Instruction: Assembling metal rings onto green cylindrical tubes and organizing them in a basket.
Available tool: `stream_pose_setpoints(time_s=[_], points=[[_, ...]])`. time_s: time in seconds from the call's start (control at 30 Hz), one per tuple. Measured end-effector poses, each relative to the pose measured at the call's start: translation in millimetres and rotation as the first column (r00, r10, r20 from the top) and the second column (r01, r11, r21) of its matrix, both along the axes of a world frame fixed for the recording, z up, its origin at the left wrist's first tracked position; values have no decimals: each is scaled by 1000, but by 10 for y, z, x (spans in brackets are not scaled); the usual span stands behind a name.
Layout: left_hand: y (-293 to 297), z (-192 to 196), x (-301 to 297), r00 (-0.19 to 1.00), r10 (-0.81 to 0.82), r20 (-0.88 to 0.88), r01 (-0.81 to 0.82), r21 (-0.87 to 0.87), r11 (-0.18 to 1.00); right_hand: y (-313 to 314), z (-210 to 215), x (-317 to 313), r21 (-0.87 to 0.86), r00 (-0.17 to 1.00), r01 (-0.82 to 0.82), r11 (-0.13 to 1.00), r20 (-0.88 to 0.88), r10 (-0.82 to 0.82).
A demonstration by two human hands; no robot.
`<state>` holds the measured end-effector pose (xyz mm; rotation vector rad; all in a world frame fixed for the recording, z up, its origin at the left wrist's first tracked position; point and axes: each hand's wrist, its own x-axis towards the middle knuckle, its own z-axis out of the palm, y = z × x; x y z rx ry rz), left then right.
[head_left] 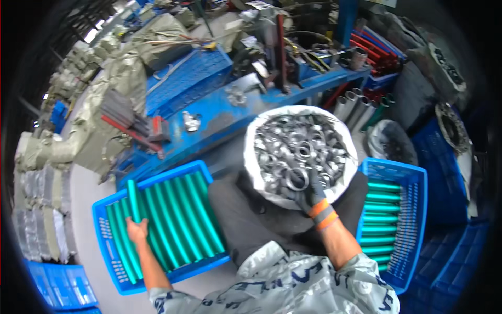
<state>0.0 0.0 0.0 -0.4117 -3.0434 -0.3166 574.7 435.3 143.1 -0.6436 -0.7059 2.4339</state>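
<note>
1. Stretching across the upper middle of the view, a worn blue counter [230, 112] carries scattered metal parts and tools.
2. Lying at the person's left, a blue plastic crate [112, 238] holds a row of green tubes [180, 220] laid side by side.
3. Standing at the person's right, a second blue crate [415, 209] holds more green tubes [384, 217], stacked crosswise.
4. Sitting between the two crates, just ahead of the person's lap, a white sack [256, 172] is open at the top and full of silvery metal rings [293, 141].
5. Reaching into the left crate, the bare left hand [137, 230] has its grip closed around the lower end of one green tube [133, 199], which is tilted up above the others in the row.
6. Reaching into the sack, the right hand [312, 193] wears a dark glove with an orange-banded cuff; its fingers are curled down among the rings, touching one large ring [297, 179] at the near edge of the pile. Whether that grip has actually closed on the ring cannot be told.
</note>
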Motion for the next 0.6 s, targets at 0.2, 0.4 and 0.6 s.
stream_pose_setpoints(time_s=[0.2,0.4,0.6], points=[[1398,2266,1235,759,-648,58,630,184,754,-423,-473,-1121,40,981,73,997,-183,-65],[1848,2424,2308,482,-866,135,833,237,501,-466,-410,-1155,435,992,129,891,-50,-120],[1955,2263,2330,452,-885,108,856,228,465,-517,113,-988,757,973,-103,645,212,-94]])
